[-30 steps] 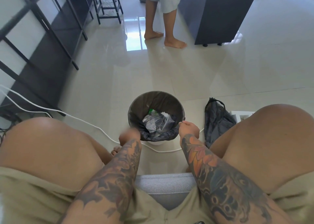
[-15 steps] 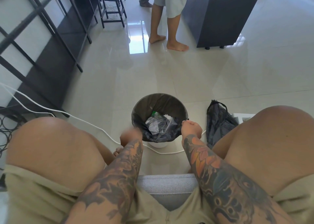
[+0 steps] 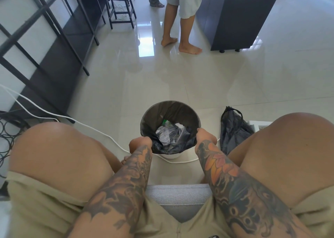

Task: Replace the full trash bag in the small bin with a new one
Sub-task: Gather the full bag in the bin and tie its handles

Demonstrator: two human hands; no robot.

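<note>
Your left hand (image 3: 140, 143) and right hand (image 3: 205, 135) each pinch the full bag (image 3: 173, 144) at the bin (image 3: 169, 155) edge. You have just begun: the full bag is not out, and the new bag (image 3: 233, 131) waits on the floor.

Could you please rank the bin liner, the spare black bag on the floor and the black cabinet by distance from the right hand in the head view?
From the right hand:
1. Bin liner, touching it.
2. Spare black bag, just right.
3. Black cabinet, far across the floor.
</note>
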